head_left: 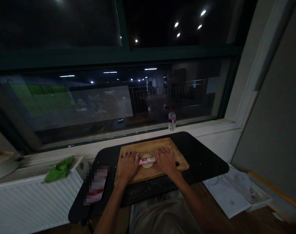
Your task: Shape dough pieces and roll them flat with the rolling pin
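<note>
Scene, left to right. A green cloth (59, 169) lies on the white radiator (28, 195) at the far left. A red-and-white packet (96, 185), blurred out, sits on the left part of the black table (206, 162). A wooden cutting board (150, 146) lies mid-table. A water bottle (171, 120) stands on the window sill beyond it, and loose papers (235, 191) lie low on the right.

Hands. The left hand (128, 164) lies palm down on the left end of a short rolling pin (146, 160), fingers stretched flat rather than curled round it. The right hand (166, 161) does the same on the right end. Both hands are spread and pressing, neither one clenched.

Work piece. A small pale dough disc (148, 165) lies on the board under the middle of the rolling pin. It shows just beyond and just nearer than the pin, between the two hands. Neither hand appears to touch it. Only the pin does.

Step, as judged: rolling the dough disc thinner, mid-stroke, with the pin across its centre.

Next move, as judged: it calls for even pressure from both palms so the pin stays level and square to the board. The stroke should be short enough to stay on the dough disc. A turn of the disc between passes would help keep it round. The dim light hides its thickness.
</note>
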Available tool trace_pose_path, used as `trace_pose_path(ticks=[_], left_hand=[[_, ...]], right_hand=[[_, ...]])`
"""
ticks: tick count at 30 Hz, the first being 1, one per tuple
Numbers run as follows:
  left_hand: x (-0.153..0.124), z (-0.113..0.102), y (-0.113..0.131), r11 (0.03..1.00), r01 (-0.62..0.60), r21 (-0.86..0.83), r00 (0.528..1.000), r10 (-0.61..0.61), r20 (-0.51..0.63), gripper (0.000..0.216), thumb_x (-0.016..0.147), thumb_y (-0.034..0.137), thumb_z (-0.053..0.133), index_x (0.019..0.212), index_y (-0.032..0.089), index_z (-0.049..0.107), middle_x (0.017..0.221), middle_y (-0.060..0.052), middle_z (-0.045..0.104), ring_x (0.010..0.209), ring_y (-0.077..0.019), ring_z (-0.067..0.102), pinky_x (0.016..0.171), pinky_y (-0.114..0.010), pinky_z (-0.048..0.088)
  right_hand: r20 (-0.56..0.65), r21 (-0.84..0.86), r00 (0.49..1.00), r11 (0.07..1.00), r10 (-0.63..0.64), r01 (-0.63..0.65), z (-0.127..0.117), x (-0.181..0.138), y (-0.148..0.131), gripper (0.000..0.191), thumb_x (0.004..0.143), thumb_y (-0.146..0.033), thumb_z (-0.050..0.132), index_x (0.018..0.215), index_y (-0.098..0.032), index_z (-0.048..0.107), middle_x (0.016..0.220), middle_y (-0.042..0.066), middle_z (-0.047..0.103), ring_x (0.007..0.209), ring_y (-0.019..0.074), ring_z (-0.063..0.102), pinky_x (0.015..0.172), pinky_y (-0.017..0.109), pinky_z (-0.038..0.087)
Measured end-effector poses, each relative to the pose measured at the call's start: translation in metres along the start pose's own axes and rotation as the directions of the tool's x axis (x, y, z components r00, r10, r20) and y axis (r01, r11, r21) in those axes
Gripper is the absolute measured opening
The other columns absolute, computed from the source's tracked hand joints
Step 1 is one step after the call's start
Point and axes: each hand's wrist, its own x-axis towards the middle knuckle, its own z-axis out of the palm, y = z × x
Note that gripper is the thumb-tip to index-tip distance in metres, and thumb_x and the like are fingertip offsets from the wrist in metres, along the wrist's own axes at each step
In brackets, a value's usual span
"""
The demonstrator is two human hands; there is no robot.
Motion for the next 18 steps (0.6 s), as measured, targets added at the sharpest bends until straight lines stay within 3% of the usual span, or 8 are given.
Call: trace_pose_path(ticks=[8, 14, 18], left_hand=[[0.018, 0.001, -0.009, 0.995, -0.079, 0.060, 0.997, 0.079, 0.012, 0.042, 0.113, 0.031, 0.041, 0.145, 0.025, 0.068, 0.150, -0.017, 0.066, 0.134, -0.0397, 0.058, 0.112, -0.057, 0.044], [0.035, 0.009, -0.019, 0.992, 0.093, -0.081, 0.996, -0.093, 0.012, 0.044, 0.115, 0.033, 0.038, 0.145, 0.023, 0.068, 0.147, -0.015, 0.071, 0.136, -0.0320, 0.060, 0.114, -0.048, 0.045], [0.039, 0.015, -0.022, 0.989, 0.121, -0.090, 0.993, -0.120, 0.020, 0.047, 0.116, 0.035, 0.032, 0.143, 0.022, 0.069, 0.143, -0.015, 0.073, 0.135, -0.0320, 0.060, 0.113, -0.048, 0.046]], right_hand=[[0.074, -0.057, 0.997, 0.998, -0.001, 0.005, 0.011, 0.038, 0.009, 0.038, 0.113, -0.026, 0.045, 0.120, -0.016, 0.081, 0.128, 0.014, 0.081, 0.125, 0.0241, 0.070, 0.114, 0.034, 0.043], [0.147, -0.047, 0.989, 0.999, 0.017, -0.010, 0.002, 0.052, 0.006, 0.037, 0.111, -0.027, 0.049, 0.116, -0.018, 0.085, 0.125, 0.015, 0.082, 0.124, 0.0271, 0.072, 0.109, 0.035, 0.048], [0.157, -0.058, 0.987, 0.998, 0.026, -0.017, -0.003, 0.050, 0.003, 0.036, 0.112, -0.027, 0.050, 0.120, -0.017, 0.083, 0.128, 0.015, 0.081, 0.124, 0.0278, 0.072, 0.109, 0.036, 0.048]])
